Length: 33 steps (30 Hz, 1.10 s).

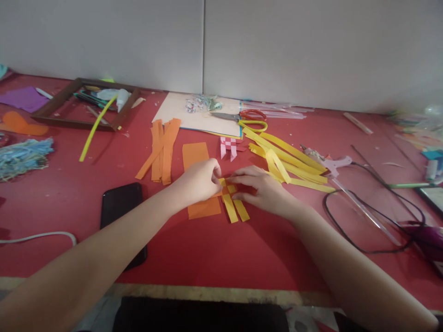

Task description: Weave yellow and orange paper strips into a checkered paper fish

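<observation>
Yellow paper strips (230, 208) lie interlaced with orange paper at the middle of the red table. My left hand (200, 182) has its thumb and fingers curled together at the left edge of this weave. My right hand (261, 188) reaches in from the right, its fingers and thumb bent around the weave's upper right part. The fingertips partly hide where the strips cross. Under my left hand lies a wider orange paper piece (204, 210). Just beyond both hands is a small pink-and-red checkered woven paper piece (228, 146).
Loose orange strips (157, 154) lie left, yellow strips (294, 161) right. Scissors (238, 118) rest partly on white paper (169, 110). A black phone (119, 203) is beneath my left forearm. Right stands a glue gun (334, 163) with its cable. A brown frame (44, 115) sits back left.
</observation>
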Motion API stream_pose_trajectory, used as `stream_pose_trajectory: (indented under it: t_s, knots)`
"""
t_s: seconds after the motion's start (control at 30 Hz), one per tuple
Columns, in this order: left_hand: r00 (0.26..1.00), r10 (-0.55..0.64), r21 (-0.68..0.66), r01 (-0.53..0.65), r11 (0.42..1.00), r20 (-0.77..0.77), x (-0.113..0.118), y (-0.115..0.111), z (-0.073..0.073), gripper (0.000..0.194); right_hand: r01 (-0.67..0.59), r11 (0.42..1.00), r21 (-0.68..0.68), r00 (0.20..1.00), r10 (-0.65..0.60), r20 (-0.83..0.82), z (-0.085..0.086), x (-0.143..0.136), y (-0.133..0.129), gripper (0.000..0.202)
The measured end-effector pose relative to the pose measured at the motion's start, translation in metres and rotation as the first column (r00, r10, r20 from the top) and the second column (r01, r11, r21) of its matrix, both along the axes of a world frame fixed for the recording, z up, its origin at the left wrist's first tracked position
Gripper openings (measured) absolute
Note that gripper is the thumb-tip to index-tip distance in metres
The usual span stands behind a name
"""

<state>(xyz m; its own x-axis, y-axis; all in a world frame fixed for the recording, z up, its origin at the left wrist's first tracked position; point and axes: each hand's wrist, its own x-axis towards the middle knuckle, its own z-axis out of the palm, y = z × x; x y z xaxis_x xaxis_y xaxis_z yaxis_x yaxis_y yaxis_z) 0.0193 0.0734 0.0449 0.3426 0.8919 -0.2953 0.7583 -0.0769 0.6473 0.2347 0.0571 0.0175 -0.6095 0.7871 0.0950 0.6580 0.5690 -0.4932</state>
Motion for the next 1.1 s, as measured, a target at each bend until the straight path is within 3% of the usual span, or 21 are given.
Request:
stream_pose_trajectory:
  t_s: [0.2, 0.4, 0.53, 0.6, 0.67, 0.73, 0.8, 0.87, 0.93, 1.1]
  knots:
    - [1.000, 0.008, 0.035, -0.008, 0.999, 0.012, 0.002, -0.006, -0.004, 0.016, 0.004, 1.000, 0.007, 1.000, -0.004, -0.014, -0.001, 0.000, 0.000, 0.026]
    - [0.991, 0.050, -0.110, -0.036, 0.993, 0.125, 0.002, -0.010, -0.006, 0.012, 0.010, 1.000, 0.024, 0.999, -0.009, -0.041, 0.000, -0.001, -0.002, 0.026]
    - [0.994, -0.059, 0.143, 0.071, 0.987, -0.089, 0.006, -0.022, 0.001, 0.010, 0.035, 0.998, 0.051, 0.995, -0.030, -0.094, 0.001, -0.001, -0.003, 0.025]
    - [0.950, -0.077, 0.327, 0.180, 0.928, -0.304, 0.010, -0.034, 0.004, 0.010, 0.039, 0.998, 0.043, 0.994, -0.035, -0.106, 0.001, -0.001, -0.004, 0.023]
    - [0.897, -0.111, 0.497, 0.336, 0.800, -0.427, 0.011, -0.047, 0.004, 0.022, 0.040, 0.999, 0.027, 0.992, -0.037, -0.123, 0.001, -0.001, -0.005, 0.023]
    - [0.879, -0.182, 0.605, 0.441, 0.663, -0.442, 0.009, -0.057, 0.000, 0.024, 0.043, 0.999, 0.030, 0.989, -0.038, -0.142, 0.003, -0.001, -0.006, 0.024]
    - [0.873, -0.253, 0.660, 0.482, 0.577, -0.416, 0.004, -0.062, -0.006, 0.025, 0.056, 0.995, 0.088, 0.984, -0.040, -0.173, 0.005, -0.001, -0.007, 0.024]
    - [0.864, -0.310, 0.642, 0.503, 0.578, -0.397, 0.000, -0.062, -0.011, 0.034, 0.103, 0.979, 0.178, 0.974, -0.064, -0.216, 0.009, -0.002, -0.008, 0.020]
    - [0.850, -0.357, 0.575, 0.525, 0.627, -0.387, -0.003, -0.061, -0.015, 0.050, 0.177, 0.957, 0.232, 0.967, -0.125, -0.223, 0.012, -0.003, -0.010, 0.015]
    - [0.817, -0.424, 0.391, 0.564, 0.727, -0.391, -0.005, -0.060, -0.022, 0.083, 0.316, 0.930, 0.189, 0.948, -0.319, -0.016, 0.011, -0.006, -0.016, 0.018]
